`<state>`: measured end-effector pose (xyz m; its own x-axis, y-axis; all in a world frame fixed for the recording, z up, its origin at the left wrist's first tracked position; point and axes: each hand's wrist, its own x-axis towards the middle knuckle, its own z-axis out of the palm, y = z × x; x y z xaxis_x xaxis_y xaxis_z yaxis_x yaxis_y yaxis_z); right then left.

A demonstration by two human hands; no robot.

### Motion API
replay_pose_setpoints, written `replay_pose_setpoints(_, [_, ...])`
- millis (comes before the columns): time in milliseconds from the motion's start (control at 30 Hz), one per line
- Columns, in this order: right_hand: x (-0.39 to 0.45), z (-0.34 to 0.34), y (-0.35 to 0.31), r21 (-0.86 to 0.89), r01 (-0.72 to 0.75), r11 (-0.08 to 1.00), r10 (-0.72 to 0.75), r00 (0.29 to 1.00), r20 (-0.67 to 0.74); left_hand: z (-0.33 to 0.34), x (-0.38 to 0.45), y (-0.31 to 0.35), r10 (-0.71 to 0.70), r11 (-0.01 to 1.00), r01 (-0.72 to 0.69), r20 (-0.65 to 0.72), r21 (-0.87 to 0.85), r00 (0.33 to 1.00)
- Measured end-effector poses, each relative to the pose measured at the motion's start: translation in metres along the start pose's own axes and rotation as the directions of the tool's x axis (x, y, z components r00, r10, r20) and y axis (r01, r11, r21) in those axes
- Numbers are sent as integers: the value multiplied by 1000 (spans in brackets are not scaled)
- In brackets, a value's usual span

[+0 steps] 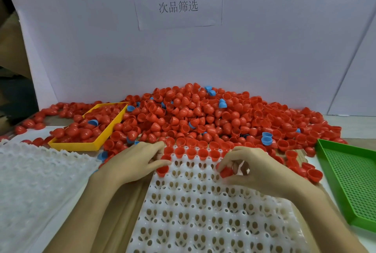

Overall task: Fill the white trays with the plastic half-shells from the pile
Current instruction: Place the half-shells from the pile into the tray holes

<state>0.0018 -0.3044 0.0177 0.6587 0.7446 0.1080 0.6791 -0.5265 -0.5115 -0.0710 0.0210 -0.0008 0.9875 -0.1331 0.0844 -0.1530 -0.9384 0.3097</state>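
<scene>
Red half-shells (203,118) lie heaped just beyond both hands, a few already seated along the far rows of the white tray (203,212). The right hand (258,169) pinches one red shell (226,172) above the tray's sockets. The left hand (132,163) curls its fingers onto another shell (162,170) at the tray's left edge.

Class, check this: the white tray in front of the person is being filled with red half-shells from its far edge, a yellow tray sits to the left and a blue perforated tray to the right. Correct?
One detail is wrong. The perforated tray on the right is green, not blue, as the head view shows. The rest stands: red half-shells line the white tray's far edge, and the yellow tray sits left.
</scene>
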Motion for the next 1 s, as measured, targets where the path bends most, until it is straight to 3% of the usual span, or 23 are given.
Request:
replay_pose_setpoints(67, [0,-5,-4,93,0,996,9,995,-98,-4,0,2,28,999,-28,-42,22,999])
replay_pose_setpoints(167, [2,-4,-12,377,28,926,63,972,-228,-7,0,16,88,996,-88,-194,9,977])
replay_pose_setpoints(267, [4,3,-19,552,50,833,93,969,-228,-3,2,50,40,909,-186,-366,-373,930])
replay_pose_setpoints(333, [5,9,-23,581,56,812,73,978,-195,5,2,73,21,791,-244,-373,-561,928])
replay_pose_setpoints(567, [9,18,-26,616,100,781,43,976,-212,13,3,87,3,683,-233,-316,-692,949])
replay_pose_setpoints(700, [8,17,-25,639,116,760,-13,986,-165,4,3,77,-3,730,-236,-348,-642,937])
replay_pose_setpoints(800, [8,12,-24,645,101,757,43,978,-204,-7,0,58,-44,901,-146,-421,-408,906])
replay_pose_setpoints(1000, [5,-2,-9,589,61,806,182,921,-344,-5,-1,41,88,992,-103,-193,-69,977])
